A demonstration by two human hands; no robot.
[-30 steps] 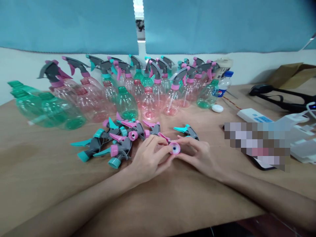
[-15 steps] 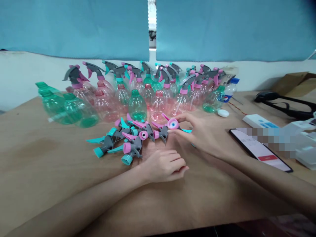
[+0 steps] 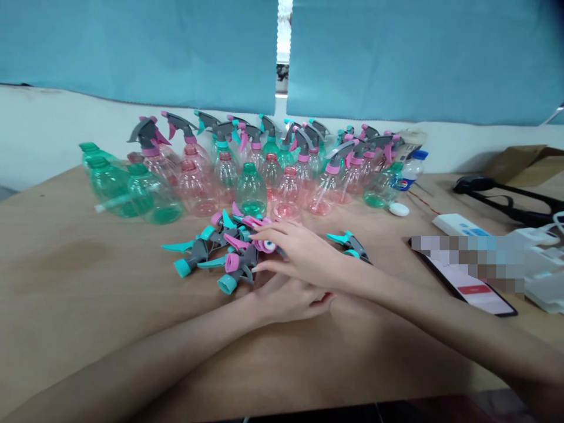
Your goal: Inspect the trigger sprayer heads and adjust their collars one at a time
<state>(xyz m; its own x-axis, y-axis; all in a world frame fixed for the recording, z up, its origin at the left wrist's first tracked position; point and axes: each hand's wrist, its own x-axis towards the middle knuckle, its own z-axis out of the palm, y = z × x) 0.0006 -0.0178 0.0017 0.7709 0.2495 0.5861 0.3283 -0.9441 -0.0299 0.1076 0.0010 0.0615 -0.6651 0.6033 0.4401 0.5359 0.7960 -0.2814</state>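
Over the right side of a pile of grey trigger spray heads reaches my right hand. Its fingers are stretched out and the thumb is apart. A pink-collared spray head lies between fingers and thumb, partly covered by the hand; I see no firm grip. My left hand rests on the table just below my right hand, loosely curled, with nothing showing in it. The right hand partly covers it. A teal-trimmed spray head lies alone to the right of the pile.
Green and pink clear bottles stand behind the pile, several topped with spray heads and others bare-necked. To the right are a white cap, a Pepsi bottle, a phone, a white power strip, black glasses and a cardboard box.
My right hand has moved left from beside the pile to over it, carrying the pink-collared spray head there, and its fingers have spread. My left hand stays curled in place.
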